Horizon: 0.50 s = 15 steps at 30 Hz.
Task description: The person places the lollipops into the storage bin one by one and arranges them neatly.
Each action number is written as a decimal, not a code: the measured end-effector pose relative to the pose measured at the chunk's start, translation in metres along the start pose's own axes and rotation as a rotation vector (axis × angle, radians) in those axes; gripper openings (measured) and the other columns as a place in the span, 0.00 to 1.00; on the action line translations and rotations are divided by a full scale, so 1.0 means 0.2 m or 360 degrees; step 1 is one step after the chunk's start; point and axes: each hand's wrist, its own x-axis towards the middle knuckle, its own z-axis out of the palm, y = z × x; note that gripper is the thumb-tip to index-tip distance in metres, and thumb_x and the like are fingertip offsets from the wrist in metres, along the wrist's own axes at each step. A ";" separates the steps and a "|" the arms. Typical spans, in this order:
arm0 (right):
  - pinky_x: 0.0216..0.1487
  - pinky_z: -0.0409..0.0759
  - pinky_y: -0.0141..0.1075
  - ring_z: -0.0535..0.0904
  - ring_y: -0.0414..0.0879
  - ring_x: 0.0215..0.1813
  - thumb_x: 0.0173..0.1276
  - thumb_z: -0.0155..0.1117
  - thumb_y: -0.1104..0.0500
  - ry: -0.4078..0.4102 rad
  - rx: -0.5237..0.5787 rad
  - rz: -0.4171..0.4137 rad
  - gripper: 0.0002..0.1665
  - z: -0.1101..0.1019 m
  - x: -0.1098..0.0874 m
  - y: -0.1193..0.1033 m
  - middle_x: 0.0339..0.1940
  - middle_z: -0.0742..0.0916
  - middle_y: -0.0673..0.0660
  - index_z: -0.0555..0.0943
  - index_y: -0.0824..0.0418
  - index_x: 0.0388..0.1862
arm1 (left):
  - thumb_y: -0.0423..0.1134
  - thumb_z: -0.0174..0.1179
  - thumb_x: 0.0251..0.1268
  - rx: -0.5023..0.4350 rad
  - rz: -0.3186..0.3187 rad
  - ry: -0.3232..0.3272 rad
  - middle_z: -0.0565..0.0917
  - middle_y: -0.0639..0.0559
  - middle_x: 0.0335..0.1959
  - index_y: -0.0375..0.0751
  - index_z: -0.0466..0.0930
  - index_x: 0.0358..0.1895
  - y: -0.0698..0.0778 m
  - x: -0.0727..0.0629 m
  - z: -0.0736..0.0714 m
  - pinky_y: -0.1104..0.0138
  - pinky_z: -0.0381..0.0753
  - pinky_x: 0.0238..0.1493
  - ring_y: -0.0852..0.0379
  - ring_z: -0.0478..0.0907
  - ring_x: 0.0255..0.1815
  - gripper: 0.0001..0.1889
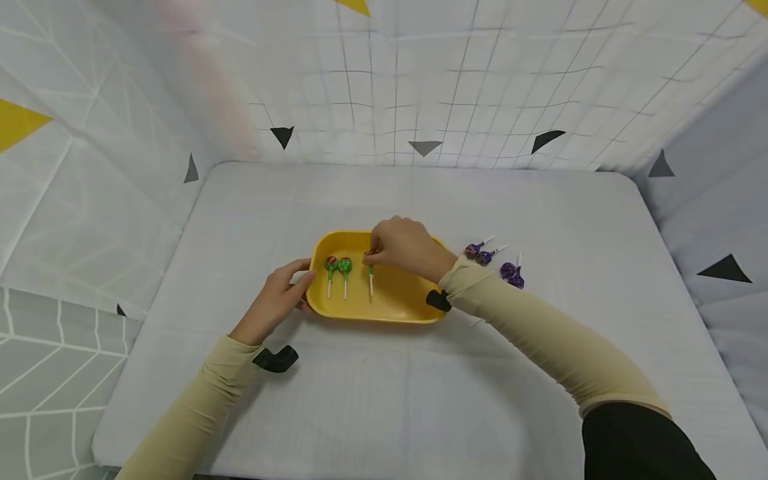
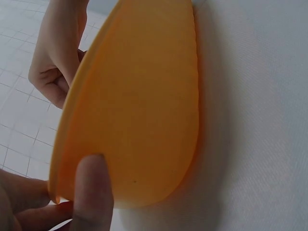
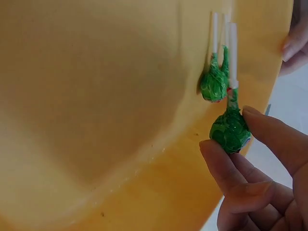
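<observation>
A yellow tray (image 1: 384,313) lies on the white table. My left hand (image 1: 277,293) grips its left end, with the thumb (image 2: 94,192) against the outer wall and fingers at the rim. Over the tray, my right hand (image 1: 408,247) pinches a green-wrapped lollipop (image 3: 230,129) by its round head between thumb and fingers; its white stick points toward me. To the left of it, a green lollipop (image 1: 331,265) and a second green lollipop (image 1: 345,267) lie side by side inside the tray, sticks toward me.
Right of the tray are several purple-wrapped lollipops, among them one purple lollipop (image 1: 474,251) near the right wrist and another purple lollipop (image 1: 510,271) farther right. A white stick (image 1: 477,322) shows beside the right sleeve. Patterned white cloth walls (image 1: 420,87) stand around the table.
</observation>
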 end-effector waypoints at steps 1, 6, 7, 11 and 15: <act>0.30 0.83 0.35 0.83 0.42 0.33 0.66 0.76 0.42 -0.0011 -0.0005 -0.0001 0.14 0.01 0.01 -0.01 0.34 0.91 0.46 0.90 0.51 0.34 | 0.42 0.48 0.85 -0.0004 0.0000 0.0001 0.76 0.29 0.68 0.34 0.63 0.78 0.00 0.00 0.00 0.64 0.90 0.36 0.48 0.86 0.28 0.26; 0.28 0.81 0.34 0.82 0.42 0.32 0.65 0.76 0.43 -0.0067 -0.0024 0.0000 0.13 0.03 0.05 -0.04 0.34 0.91 0.46 0.92 0.51 0.34 | 0.41 0.48 0.85 -0.0015 -0.0001 0.0001 0.75 0.29 0.69 0.34 0.63 0.78 0.00 0.00 0.00 0.64 0.90 0.36 0.47 0.87 0.28 0.26; 0.28 0.80 0.34 0.82 0.42 0.31 0.65 0.76 0.43 -0.0077 -0.0026 0.0001 0.13 0.03 0.05 -0.04 0.33 0.90 0.46 0.92 0.52 0.33 | 0.41 0.48 0.85 -0.0016 0.0002 -0.0001 0.74 0.29 0.69 0.34 0.63 0.78 0.00 0.00 0.00 0.64 0.90 0.36 0.48 0.87 0.28 0.26; 0.25 0.76 0.32 0.78 0.41 0.28 0.66 0.76 0.44 -0.0104 -0.0015 0.0003 0.13 0.06 0.07 -0.06 0.29 0.89 0.46 0.91 0.52 0.32 | 0.42 0.48 0.85 -0.0017 0.0006 -0.0004 0.75 0.29 0.69 0.34 0.63 0.78 0.01 -0.01 0.00 0.64 0.90 0.36 0.48 0.87 0.28 0.26; 0.23 0.75 0.31 0.77 0.41 0.26 0.66 0.76 0.45 -0.0111 -0.0025 -0.0015 0.14 0.07 0.08 -0.07 0.26 0.88 0.47 0.91 0.53 0.31 | 0.43 0.48 0.86 -0.0012 0.0001 -0.0002 0.74 0.30 0.70 0.34 0.63 0.78 0.01 -0.01 0.00 0.65 0.90 0.37 0.47 0.87 0.29 0.26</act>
